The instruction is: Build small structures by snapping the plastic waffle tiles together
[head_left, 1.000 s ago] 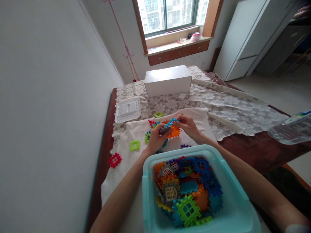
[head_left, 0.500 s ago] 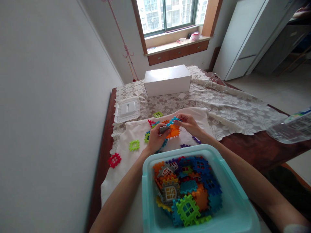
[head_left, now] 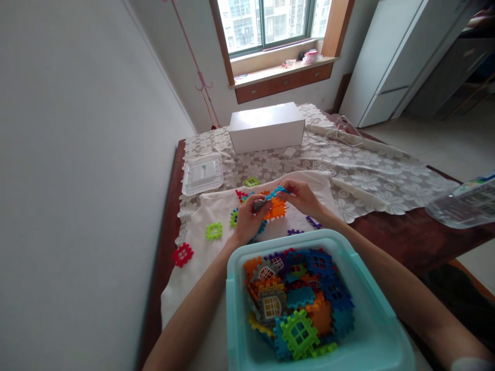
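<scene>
Just beyond the teal bin, my left hand (head_left: 248,219) is closed on a grey interlocking block (head_left: 260,204). My right hand (head_left: 300,197) pinches a light blue interlocking block (head_left: 276,192) at its right end. The blue block meets the grey one between my hands; whether they are locked together cannot be made out. Right below them is an orange block panel (head_left: 277,208) with notched edges. Several red, green and blue blocks lie behind my left hand, partly hidden. A lime green block (head_left: 214,231) and a red window block (head_left: 182,255) lie flat to the left.
The teal bin (head_left: 229,288) of mixed blocks stands in front of me, between my forearms. Farther back are a white lid (head_left: 203,174) and a long white box (head_left: 266,129). Purple blocks (head_left: 295,232) lie beyond the bin's rim. A clear plastic container (head_left: 464,203) is at the right edge.
Almost nothing differs. The grey and light blue blocks have tilted slightly between my hands, which stay in the same place.
</scene>
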Available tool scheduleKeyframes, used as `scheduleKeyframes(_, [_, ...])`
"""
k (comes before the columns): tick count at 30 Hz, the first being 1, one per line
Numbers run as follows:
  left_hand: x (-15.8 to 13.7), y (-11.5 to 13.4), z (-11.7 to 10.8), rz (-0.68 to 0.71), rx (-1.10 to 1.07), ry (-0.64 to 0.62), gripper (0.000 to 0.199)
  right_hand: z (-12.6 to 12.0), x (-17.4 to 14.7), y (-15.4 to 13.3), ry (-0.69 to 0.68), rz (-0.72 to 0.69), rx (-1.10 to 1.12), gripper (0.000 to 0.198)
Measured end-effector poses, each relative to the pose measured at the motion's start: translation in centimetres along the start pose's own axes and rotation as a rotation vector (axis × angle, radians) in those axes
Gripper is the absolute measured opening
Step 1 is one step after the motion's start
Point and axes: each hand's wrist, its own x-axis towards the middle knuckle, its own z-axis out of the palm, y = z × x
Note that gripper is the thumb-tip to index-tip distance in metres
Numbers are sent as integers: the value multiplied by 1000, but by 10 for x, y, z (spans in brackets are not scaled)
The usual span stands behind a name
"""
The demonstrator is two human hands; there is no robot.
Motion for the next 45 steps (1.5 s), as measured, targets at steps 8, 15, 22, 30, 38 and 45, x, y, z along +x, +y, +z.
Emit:
scheduleKeyframes(8, [-2,0,2,26,-16,24,36,1,1,-8,19,-2,-26,46])
scheduleKeyframes(15, [0,-7,0,17,76,26,29,2,4,-6,18,50,36,54])
scheduleKeyframes(22, [-1,-6,-1,-22,72,44,29,-2,4,-15,-9,85,44,58])
scheduleKeyframes(30, [-1,-8,-2,-1,76,36,32,-7,5,-8,37,87,5,69])
scheduleKeyframes(38, [-1,-9,-2,17,69,38,32,-7,5,-6,38,100,47,69])
scheduleKeyframes(45, [0,-9,-3,15,81,37,32,-4,3,-12,8,84,99,53])
